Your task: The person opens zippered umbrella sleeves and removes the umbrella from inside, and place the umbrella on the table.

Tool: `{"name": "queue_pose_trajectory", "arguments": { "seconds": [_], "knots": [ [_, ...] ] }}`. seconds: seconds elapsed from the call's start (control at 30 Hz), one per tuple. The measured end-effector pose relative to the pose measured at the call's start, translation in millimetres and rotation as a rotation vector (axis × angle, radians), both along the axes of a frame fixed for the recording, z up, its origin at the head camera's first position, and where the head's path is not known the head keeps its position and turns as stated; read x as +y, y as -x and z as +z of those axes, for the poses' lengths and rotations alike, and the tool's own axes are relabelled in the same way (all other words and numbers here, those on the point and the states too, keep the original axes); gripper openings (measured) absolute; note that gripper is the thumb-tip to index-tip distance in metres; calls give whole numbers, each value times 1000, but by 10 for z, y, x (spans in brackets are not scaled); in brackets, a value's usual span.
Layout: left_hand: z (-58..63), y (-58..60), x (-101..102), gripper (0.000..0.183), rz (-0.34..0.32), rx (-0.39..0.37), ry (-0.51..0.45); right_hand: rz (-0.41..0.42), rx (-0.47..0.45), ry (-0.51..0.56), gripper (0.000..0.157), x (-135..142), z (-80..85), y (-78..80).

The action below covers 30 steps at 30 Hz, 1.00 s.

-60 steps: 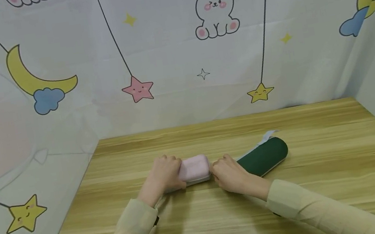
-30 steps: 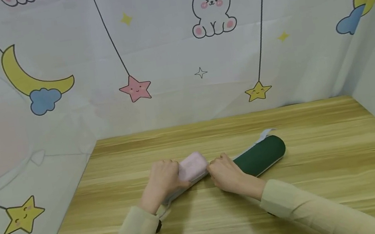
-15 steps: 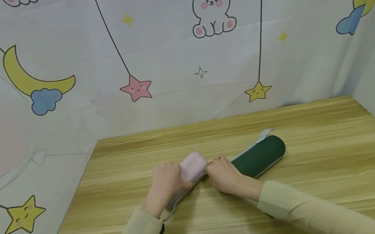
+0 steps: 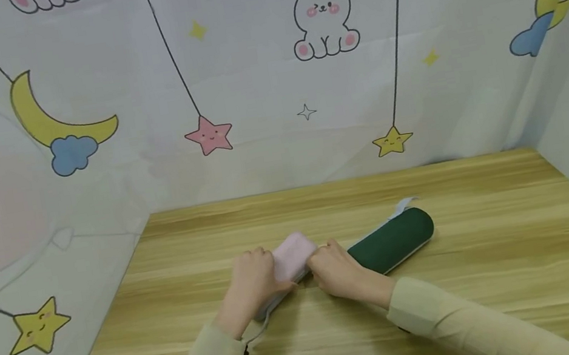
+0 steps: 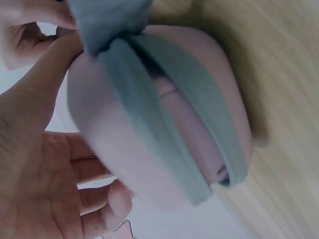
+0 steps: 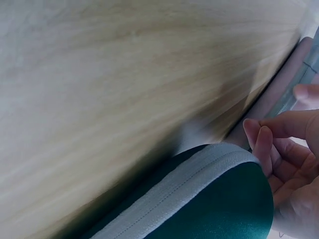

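A pink zippered hard case (image 4: 292, 256) with grey-blue zipper tape lies tilted on the table in the head view. My left hand (image 4: 253, 277) grips it from above, thumb along the near side. In the left wrist view the zipper tape (image 5: 159, 144) is parted at the near end, leaving a narrow gap, and a grey fabric tab (image 5: 112, 20) sticks up there. At the case's far right corner, my right hand (image 4: 333, 268) pinches with thumb and index finger at the zipper seam. Those fingers hide the zipper pull.
A dark green rounded case (image 4: 396, 240) with pale zipper trim lies just right of my right hand, partly behind it. A light strap (image 4: 404, 205) extends from its back edge. The wooden table (image 4: 450, 324) meets a patterned cloth wall (image 4: 272, 167) behind.
The pink case has swung from nearly level to a slant, its near end toward me. My right hand has shifted slightly left and nearer along its side; the green case stays put.
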State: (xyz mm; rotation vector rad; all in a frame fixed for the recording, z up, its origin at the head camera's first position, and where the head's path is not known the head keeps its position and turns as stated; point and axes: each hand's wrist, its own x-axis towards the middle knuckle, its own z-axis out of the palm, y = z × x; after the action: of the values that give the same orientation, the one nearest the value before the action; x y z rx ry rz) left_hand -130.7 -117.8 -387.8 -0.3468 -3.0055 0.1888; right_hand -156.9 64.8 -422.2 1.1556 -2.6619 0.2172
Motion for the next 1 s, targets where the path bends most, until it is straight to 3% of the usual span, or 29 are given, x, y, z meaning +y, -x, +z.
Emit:
{"name": "queue_pose_trajectory", "arguments": {
  "seconds": [0.13,0.27,0.4,0.53,1.0],
  "knots": [
    [24,-109,-90,78,23,-80,-6,6,-31,2,23,-13,-8,-6],
    [13,-193,-151,79,60,-140,-74,9,-34,7,21,-22,1,-14],
    [-36,-223,-162,72,41,-96,-138,7,-28,9,20,-23,3,-20],
    [-63,-223,-149,66,14,-29,-140,1,-18,11,19,-18,2,-28],
    [-41,-224,-103,62,1,-23,-131,2,-13,30,19,-15,1,-72]
  ]
}}
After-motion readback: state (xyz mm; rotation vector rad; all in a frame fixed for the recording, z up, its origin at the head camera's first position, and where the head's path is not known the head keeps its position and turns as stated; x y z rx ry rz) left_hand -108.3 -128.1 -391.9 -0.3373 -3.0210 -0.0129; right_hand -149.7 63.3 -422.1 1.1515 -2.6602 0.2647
